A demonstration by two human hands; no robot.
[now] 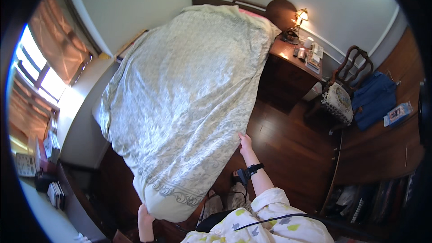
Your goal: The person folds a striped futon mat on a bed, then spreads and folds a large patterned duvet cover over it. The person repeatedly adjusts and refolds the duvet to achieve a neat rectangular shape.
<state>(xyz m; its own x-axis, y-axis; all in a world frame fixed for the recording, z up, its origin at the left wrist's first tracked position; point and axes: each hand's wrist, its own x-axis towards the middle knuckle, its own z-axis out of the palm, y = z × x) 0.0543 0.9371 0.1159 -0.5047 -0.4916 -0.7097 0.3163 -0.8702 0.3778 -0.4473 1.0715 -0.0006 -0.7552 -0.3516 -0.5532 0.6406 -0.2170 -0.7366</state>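
Two hands on one duvet, pale green w/ grey leaf print, spread over the bed from headboard end down to foot edge.

L hand: at duvet's near bottom corner, fingers tucked under/behind the fabric fold, corner bunched above them. Looks like a grip on the hem, but fingers mostly hidden — can't tell for sure.

R hand: at duvet's right side edge, fingers pointing up along the cloth, touching the hem. Pinch or flat press — can't tell. Black strap w/ small device on the wrist just below.

Duvet hangs over bed side between the two hands, lower border w/ darker scroll pattern just above L fingers.

Beyond R fingers, up-right: dark wood nightstand w/ lit lamp, small items on top. Further right: carved wooden chair w/ patterned seat, blue cloth on floor beside it. Dark wood floor directly right of R fingers.

Far left of L fingers: window w/ orange blind, bright.
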